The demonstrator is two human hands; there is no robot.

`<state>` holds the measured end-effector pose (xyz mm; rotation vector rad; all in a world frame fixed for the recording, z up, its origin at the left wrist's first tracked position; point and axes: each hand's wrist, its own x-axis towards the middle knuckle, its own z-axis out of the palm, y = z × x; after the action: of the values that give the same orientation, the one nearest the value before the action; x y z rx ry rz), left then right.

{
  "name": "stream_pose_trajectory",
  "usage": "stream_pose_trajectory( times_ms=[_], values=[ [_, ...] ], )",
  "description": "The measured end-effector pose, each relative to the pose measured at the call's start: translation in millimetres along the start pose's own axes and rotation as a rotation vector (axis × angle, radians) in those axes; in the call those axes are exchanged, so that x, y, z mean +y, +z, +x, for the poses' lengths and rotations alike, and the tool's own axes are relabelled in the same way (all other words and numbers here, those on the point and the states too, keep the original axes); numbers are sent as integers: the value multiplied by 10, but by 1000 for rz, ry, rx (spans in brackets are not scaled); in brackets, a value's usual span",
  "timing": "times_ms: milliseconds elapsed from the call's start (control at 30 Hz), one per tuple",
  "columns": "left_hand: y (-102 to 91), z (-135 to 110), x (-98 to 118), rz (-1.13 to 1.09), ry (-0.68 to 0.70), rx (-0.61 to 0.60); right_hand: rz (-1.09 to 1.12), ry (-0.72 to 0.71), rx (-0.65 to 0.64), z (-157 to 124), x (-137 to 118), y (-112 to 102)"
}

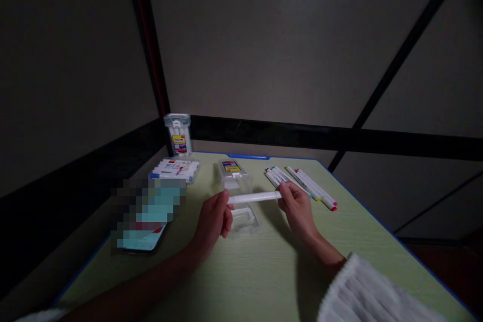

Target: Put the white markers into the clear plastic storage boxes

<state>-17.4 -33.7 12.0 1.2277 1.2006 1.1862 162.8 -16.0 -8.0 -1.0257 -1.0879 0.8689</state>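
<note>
A white marker (254,197) is held level above the table between my two hands. My left hand (215,216) pinches its left end, and the fingers of my right hand (296,206) close on its right end; both tips are covered. Behind the marker lies a clear plastic case (234,176) with a yellow and blue label. Below it, close to my left hand, is a clear plastic lid or tray (244,219). Just beyond my right hand, several white markers with coloured ends (281,178) lie side by side.
More white markers with red and yellow ends (313,186) lie at the right. A filled marker case (179,136) stands at the back left, and a flat pack of markers (175,169) lies before it. A partly blurred phone or tablet (151,221) rests on the pale green table (241,276).
</note>
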Motion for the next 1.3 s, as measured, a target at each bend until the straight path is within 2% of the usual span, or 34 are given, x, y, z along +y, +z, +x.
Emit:
stream_pose_trajectory(
  times_ms=[300, 900, 1300],
  values=[
    [-27, 43, -27, -40, -23, 65, 200, -18, -122, -43, -81, 50],
    [-17, 11, 1, -52, 22, 71, 43, -10, -75, -34, -42, 21],
    [-12, 2, 0, -35, 47, 44, -33, -10, 26, -37, -76, 39]
  ],
)
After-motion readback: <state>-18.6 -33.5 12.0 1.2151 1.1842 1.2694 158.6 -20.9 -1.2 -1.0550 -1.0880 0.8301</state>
